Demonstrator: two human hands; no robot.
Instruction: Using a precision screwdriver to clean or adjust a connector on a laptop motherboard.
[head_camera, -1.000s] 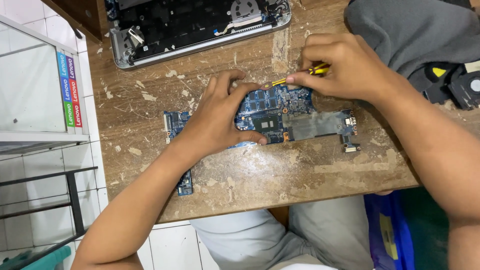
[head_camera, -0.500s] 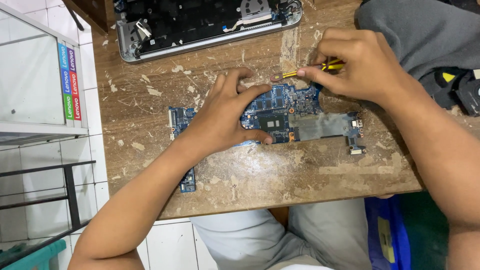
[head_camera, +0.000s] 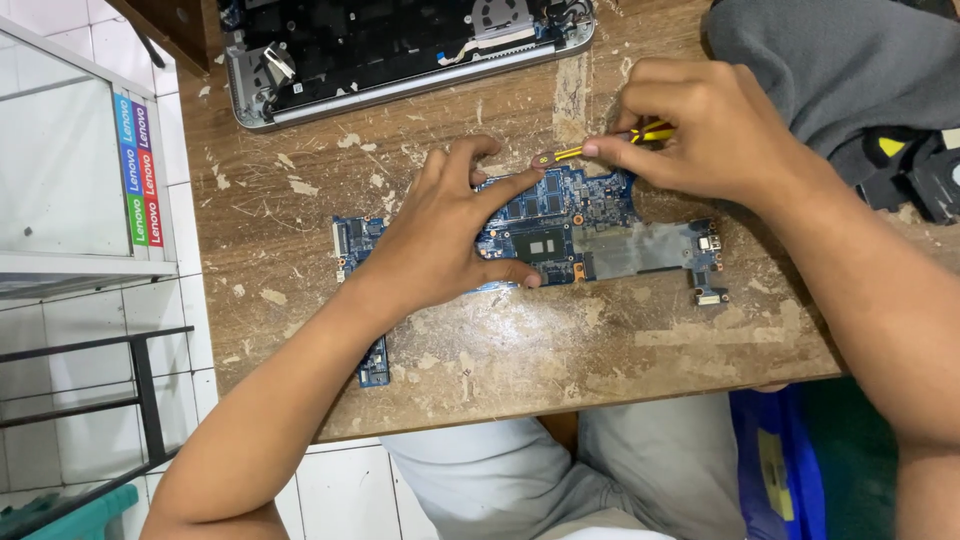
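Blue board (head_camera: 560, 225): flat on tabletop (head_camera: 620, 340), under left hand (head_camera: 440, 235), fingers spread.
Right hand (head_camera: 715, 130): fingers pinch yellow screwdriver (head_camera: 600, 148) at board's top edge.

1. Both forearms are bare to past the elbow, with no sleeves, watch or bands in view.
2. The left hand (head_camera: 440, 235) and right hand (head_camera: 715, 130) wear no gloves and no rings.
3. Light grey trousers (head_camera: 560, 480) cover the lap.

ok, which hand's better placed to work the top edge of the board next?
Probably the right hand: it holds the yellow screwdriver with its tip at the blue motherboard top edge. The left hand lies flat, pinning the board.
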